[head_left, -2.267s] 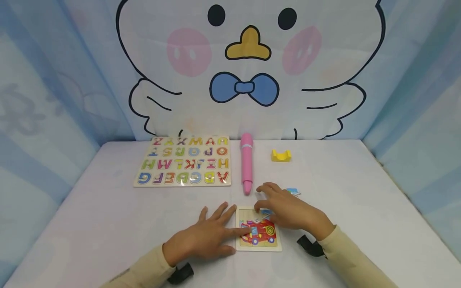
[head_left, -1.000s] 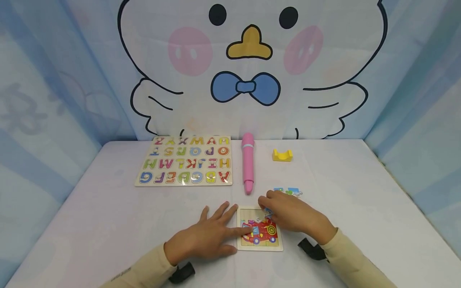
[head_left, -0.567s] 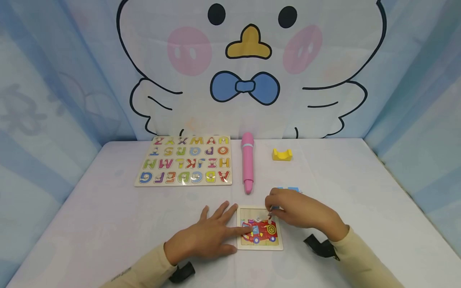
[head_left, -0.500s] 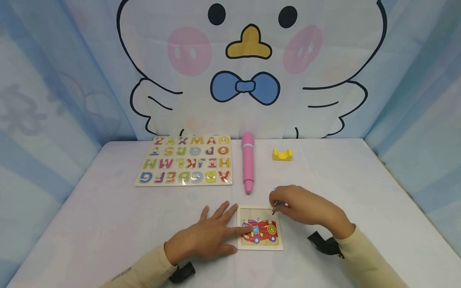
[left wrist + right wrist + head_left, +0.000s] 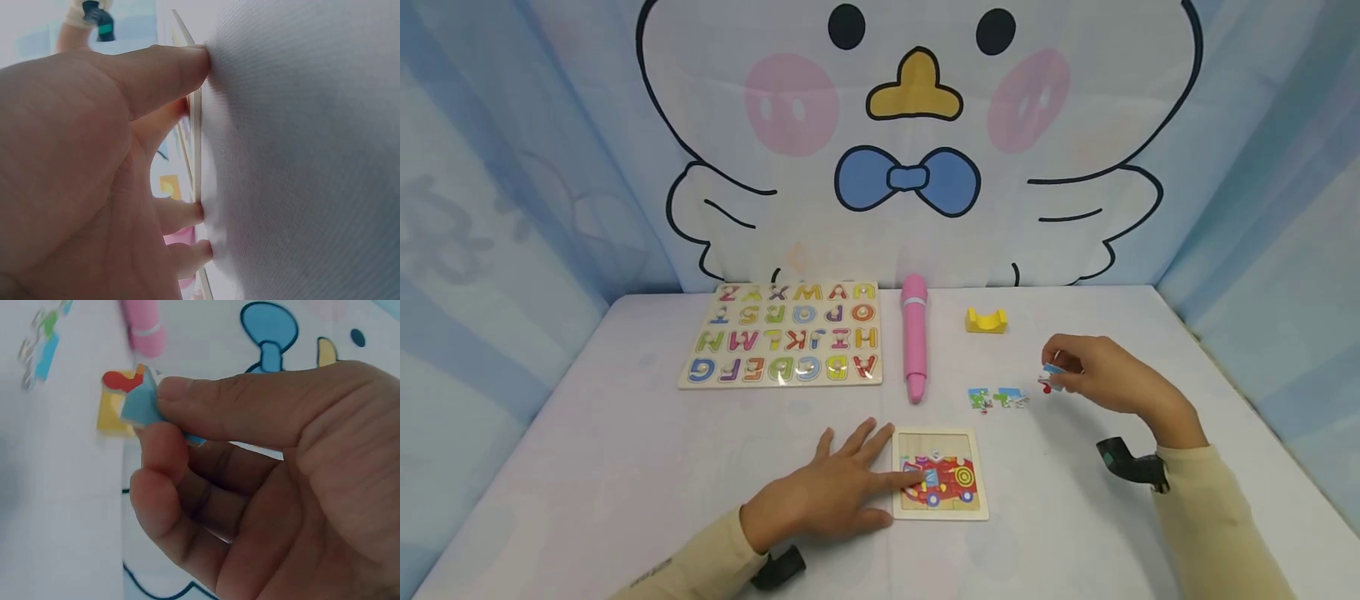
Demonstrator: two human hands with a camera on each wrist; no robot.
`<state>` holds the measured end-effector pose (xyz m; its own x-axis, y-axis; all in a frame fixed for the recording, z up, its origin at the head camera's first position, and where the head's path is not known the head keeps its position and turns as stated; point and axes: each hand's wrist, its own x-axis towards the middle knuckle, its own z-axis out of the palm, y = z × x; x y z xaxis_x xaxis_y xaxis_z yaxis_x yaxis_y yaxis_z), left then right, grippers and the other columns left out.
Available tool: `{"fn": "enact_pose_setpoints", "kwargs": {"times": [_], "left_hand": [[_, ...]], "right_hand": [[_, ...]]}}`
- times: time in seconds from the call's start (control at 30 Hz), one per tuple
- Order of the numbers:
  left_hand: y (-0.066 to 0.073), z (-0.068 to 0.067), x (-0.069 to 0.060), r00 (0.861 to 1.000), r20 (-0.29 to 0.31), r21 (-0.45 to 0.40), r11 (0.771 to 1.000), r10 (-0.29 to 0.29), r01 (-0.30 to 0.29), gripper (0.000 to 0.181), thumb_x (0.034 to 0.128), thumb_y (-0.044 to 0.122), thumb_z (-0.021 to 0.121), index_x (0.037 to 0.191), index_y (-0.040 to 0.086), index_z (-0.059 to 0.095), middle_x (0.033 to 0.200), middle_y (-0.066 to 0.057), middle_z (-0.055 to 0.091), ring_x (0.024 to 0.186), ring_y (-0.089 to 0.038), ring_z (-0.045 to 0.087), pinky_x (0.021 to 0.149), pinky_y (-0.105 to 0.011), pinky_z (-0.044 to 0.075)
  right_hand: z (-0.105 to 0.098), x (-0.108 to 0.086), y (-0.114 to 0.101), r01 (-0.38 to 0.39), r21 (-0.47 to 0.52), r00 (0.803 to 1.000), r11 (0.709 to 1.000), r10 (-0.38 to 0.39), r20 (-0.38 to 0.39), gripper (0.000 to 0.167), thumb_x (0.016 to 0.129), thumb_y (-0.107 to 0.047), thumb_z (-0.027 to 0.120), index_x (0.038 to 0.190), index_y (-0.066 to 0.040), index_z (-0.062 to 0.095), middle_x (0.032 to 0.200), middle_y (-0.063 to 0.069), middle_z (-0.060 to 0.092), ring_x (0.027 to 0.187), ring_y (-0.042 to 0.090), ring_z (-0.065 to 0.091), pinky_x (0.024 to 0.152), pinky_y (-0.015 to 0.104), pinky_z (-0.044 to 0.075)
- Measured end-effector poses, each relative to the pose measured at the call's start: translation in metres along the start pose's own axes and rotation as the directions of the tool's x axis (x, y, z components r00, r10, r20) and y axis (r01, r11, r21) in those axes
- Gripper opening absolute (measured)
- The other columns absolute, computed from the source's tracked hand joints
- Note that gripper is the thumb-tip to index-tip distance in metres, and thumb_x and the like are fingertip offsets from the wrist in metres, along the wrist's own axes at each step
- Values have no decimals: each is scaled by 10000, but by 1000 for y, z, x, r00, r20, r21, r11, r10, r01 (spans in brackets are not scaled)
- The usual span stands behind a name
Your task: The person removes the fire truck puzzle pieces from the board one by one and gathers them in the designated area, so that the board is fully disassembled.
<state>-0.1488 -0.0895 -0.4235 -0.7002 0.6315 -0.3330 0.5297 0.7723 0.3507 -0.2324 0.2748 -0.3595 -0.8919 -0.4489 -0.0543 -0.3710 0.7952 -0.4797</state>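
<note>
Jigsaw puzzle (image 5: 949,487) on the table: Picturing a red vehicle, it lies flat in a wooden frame on a white-covered table (image 5: 625,433), before a cartoon backdrop (image 5: 715,92); bare wood shows across its upper part.

Alphabet board (image 5: 778,354): Four rows of colored letters occupy the table's far left, well apart from both hands.

Left hand (image 5: 823,493): Spread and gripping nothing, it rests against the frame's left side, index finger laid straight onto the vehicle.

Right hand (image 5: 1112,379): Raised over the table's right side, it pinches a small jigsaw piece (image 5: 139,407) between thumb and fingers.

Hand to puzzle: From the right hand, the puzzle lies leftward and closer to the person; the left hand is nearer, touching it. The nearly square frame offers no clear long axis.

Pink pen-shaped toy (image 5: 914,337): It points toward the person, just right of the board.

Yellow cradle (image 5: 986,322): It stands apart, right of the toy.

Loose pieces (image 5: 1011,397): They lie between puzzle and right hand.

Held piece: Blue and red, clear of the table; its long axis cannot be read.
</note>
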Motion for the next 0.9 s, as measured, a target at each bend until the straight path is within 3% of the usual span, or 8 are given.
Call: {"fn": "enact_pose_setpoints", "kwargs": {"times": [0.27, 0.67, 0.9], "left_hand": [[0, 0, 0, 1000, -2, 7, 1000, -2, 2, 608, 949, 469, 694, 1493, 549, 435, 1697, -72, 188, 1564, -360, 72, 1134, -750, 135], [1, -1, -1, 1000, 0, 4, 1000, 8, -8, 595, 959, 467, 681, 1496, 541, 438, 1699, -74, 180, 1566, -354, 68, 1136, -746, 137], [2, -1, -1, 1000, 0, 0, 1000, 10, -10, 586, 966, 459, 674, 1499, 531, 442, 1698, -79, 184, 1566, -353, 68, 1137, -744, 137]], "right_hand": [[11, 9, 23, -47, 8, 990, 999, 46, 131, 131, 902, -19, 695, 1001, -105, 699, 803, -26, 589, 750, 165, 512, 659, 327, 447], [30, 20, 34, -65, -38, 992, 997, 69, 106, 130, 878, -42, 743, 994, -72, 693, 929, 44, 634, 825, 207, 541, 711, 361, 472], [35, 22, 34, -90, -26, 990, 996, 92, 107, 123, 899, -40, 724, 1013, -63, 684, 886, 35, 588, 804, 199, 518, 675, 342, 445]]}}
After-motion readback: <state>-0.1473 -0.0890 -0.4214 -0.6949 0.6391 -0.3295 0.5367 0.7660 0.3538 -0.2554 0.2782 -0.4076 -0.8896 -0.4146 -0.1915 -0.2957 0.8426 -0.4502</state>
